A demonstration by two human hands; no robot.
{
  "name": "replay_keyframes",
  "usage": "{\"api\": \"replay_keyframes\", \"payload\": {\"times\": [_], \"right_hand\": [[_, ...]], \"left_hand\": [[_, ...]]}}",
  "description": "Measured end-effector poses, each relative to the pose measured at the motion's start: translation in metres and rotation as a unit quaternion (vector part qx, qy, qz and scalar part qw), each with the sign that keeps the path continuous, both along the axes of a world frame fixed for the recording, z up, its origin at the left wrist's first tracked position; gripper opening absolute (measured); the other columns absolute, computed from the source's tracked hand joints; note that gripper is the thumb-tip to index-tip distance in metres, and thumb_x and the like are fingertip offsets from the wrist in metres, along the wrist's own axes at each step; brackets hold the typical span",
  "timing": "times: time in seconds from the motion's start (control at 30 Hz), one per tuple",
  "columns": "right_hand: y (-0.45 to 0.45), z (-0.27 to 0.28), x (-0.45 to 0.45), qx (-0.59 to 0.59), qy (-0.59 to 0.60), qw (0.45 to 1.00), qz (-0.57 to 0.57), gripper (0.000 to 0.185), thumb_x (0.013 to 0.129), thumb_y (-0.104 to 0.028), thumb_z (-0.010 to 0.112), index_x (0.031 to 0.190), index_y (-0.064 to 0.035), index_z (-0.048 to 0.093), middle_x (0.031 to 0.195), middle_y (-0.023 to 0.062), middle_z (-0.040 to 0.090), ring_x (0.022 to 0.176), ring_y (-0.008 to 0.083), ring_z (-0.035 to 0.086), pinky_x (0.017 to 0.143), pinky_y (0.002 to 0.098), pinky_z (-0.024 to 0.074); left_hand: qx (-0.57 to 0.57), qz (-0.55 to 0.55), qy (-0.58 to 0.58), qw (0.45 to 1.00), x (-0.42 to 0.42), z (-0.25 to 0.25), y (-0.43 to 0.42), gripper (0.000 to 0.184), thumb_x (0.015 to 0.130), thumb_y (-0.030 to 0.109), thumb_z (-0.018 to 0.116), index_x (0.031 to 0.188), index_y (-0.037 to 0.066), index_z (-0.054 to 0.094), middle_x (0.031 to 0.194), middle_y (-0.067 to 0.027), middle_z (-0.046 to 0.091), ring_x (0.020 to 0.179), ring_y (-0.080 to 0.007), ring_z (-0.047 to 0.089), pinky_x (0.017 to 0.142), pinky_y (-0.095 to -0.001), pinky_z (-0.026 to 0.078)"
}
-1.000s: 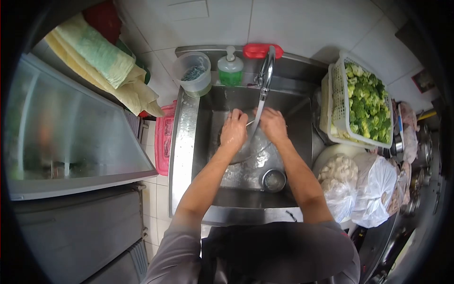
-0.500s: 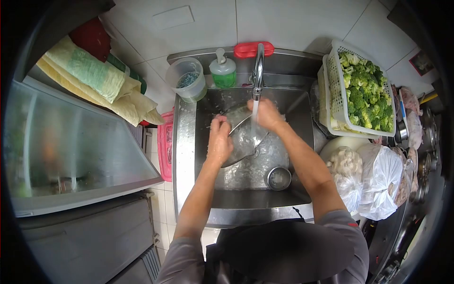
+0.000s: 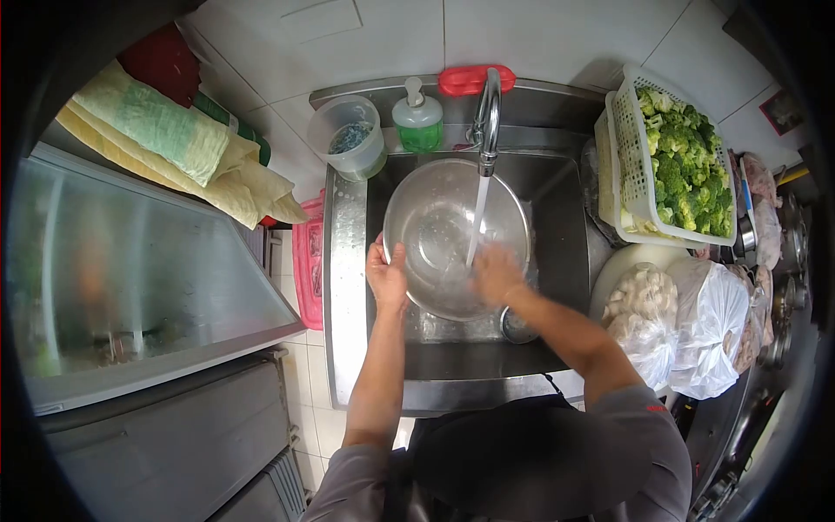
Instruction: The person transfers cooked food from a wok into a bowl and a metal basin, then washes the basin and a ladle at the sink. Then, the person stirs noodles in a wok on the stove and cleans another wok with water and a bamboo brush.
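— Where do you have the wide, round, stainless-steel bowl (image 3: 439, 239)?

— You have it inside the rectangular steel sink (image 3: 557, 213), hollow side facing up, beneath the curved chrome faucet (image 3: 492, 109). Whether its base rests on the sink floor is hidden from view.

— And your grip?

— Your left hand (image 3: 387, 277) grasps the rim at its lower left, thumb over the edge and fingers around the outside. Your right hand (image 3: 497, 277) is blurred over the lower right of the bowl, just beside the running stream of water (image 3: 480, 217); there's no telling whether it touches the metal or holds anything.

— What makes this rinse-and-rub go well for you?

— Treat the left hand as your anchor: wet steel probably slips, so pinch the rim firmly between thumb and fingers. Rub in overlapping circles from the middle outward, and turn the rim a little at a time so every part meets the stream. A slight tilt should help the water run out.

— Anything for you to mind?

— The small round metal cup (image 3: 518, 327) sits beside the bowl's lower-right edge, partly under your right wrist; swing wide there and you may knock it.
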State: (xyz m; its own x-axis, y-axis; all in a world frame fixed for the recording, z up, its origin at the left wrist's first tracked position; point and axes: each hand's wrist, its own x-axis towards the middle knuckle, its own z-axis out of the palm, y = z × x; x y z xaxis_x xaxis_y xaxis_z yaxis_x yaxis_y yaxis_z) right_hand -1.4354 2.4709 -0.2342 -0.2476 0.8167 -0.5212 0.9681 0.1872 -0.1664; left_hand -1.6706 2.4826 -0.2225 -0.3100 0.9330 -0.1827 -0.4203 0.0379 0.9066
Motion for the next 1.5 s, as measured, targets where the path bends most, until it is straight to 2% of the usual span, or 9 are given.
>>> {"api": "replay_keyframes", "payload": {"times": [0.13,0.33,0.43,0.57,0.73,0.97,1.1,1.27,1.5], "right_hand": [[-0.01,-0.013,-0.072,-0.011,0.418,0.908,0.042,0.072,0.103,-0.044,0.047,0.158,-0.0016,0.029,0.166,0.0275,0.014,0.155,0.0425,0.012,0.124,0.0599,0.013],[0.064,-0.054,0.022,0.341,-0.024,0.932,0.122,0.063,0.102,-0.04,0.046,0.154,-0.0043,0.039,0.169,0.0161,0.014,0.155,0.0381,0.017,0.124,0.0563,0.0176],[-0.008,-0.067,0.001,0.183,-0.118,0.976,0.007,0.064,0.103,-0.04,0.044,0.157,-0.0074,0.036,0.165,0.0173,0.03,0.153,0.0368,0.025,0.124,0.0527,0.0174],[-0.034,-0.036,-0.055,-0.24,0.32,0.909,-0.117,0.064,0.106,-0.046,0.036,0.154,-0.0043,0.041,0.157,0.0203,0.043,0.147,0.0403,0.036,0.122,0.0478,0.027],[-0.04,-0.029,0.016,0.171,-0.043,0.951,-0.256,0.068,0.089,-0.035,0.062,0.145,0.0002,0.048,0.153,0.0292,0.044,0.145,0.0405,0.038,0.12,0.0464,0.0316],[0.056,0.071,0.049,-0.024,0.152,0.937,-0.313,0.071,0.082,-0.008,0.064,0.148,0.0019,0.042,0.151,0.0301,0.045,0.141,0.0421,0.044,0.116,0.0438,0.0392],[0.051,0.088,0.051,0.224,0.202,0.946,-0.115,0.062,0.085,0.002,0.054,0.146,-0.0054,0.049,0.152,0.0198,0.048,0.136,0.0405,0.05,0.114,0.046,0.042],[0.07,0.131,0.054,0.268,0.259,0.926,0.058,0.065,0.086,0.007,0.05,0.147,-0.0141,0.05,0.156,0.0106,0.046,0.143,0.034,0.044,0.118,0.0459,0.0395],[0.09,0.115,0.002,0.28,0.169,0.92,0.214,0.042,0.084,-0.001,0.057,0.124,-0.0141,0.064,0.13,0.0089,0.062,0.128,0.0314,0.057,0.106,0.0457,0.0486]], "left_hand": [[-0.053,0.001,0.036,0.998,0.027,-0.015,-0.017,0.033,0.096,-0.004,0.065,0.076,0.009,0.041,0.138,-0.0139,0.058,0.103,-0.0132,0.055,0.093,-0.0275,0.043],[-0.065,0.004,0.083,0.994,0.025,0.032,-0.025,0.031,0.095,-0.001,0.067,0.077,0.006,0.043,0.138,-0.015,0.057,0.108,-0.0163,0.057,0.097,-0.0304,0.044],[0.033,0.073,0.257,0.963,0.037,0.026,-0.009,0.03,0.094,0.002,0.071,0.077,0.005,0.047,0.132,-0.0129,0.06,0.113,-0.0191,0.058,0.098,-0.0322,0.045],[0.052,0.019,0.359,0.932,0.051,0.02,-0.001,0.027,0.091,-0.001,0.069,0.081,0.002,0.044,0.136,-0.0156,0.058,0.107,-0.0265,0.06,0.096,-0.0341,0.045],[-0.079,0.118,0.147,0.979,0.018,-0.053,-0.015,0.011,0.096,0.001,0.066,0.094,0.003,0.056,0.112,-0.0116,0.066,0.095,-0.0225,0.065,0.087,-0.0365,0.053],[-0.393,0.058,-0.208,0.894,0.063,-0.164,-0.085,0.021,0.091,-0.007,0.056,0.11,0.004,0.058,0.11,-0.0141,0.065,0.1,-0.0282,0.066,0.08,-0.0477,0.059],[-0.432,-0.146,-0.144,0.878,0.099,-0.223,-0.039,0.032,0.088,-0.003,0.06,0.12,-0.002,0.057,0.115,-0.0157,0.065,0.102,-0.0316,0.065,0.078,-0.0492,0.057],[-0.182,0.082,0.172,0.965,0.072,-0.187,0.044,0.034,0.086,0.002,0.071,0.117,-0.001,0.059,0.11,-0.0125,0.066,0.098,-0.0268,0.065,0.082,-0.0398,0.053],[0.231,-0.04,0.569,0.788,0.051,0.035,0.062,0.023,0.077,-0.01,0.064,0.098,-0.001,0.059,0.104,-0.0156,0.061,0.088,-0.033,0.062,0.077,-0.0409,0.052]]}}
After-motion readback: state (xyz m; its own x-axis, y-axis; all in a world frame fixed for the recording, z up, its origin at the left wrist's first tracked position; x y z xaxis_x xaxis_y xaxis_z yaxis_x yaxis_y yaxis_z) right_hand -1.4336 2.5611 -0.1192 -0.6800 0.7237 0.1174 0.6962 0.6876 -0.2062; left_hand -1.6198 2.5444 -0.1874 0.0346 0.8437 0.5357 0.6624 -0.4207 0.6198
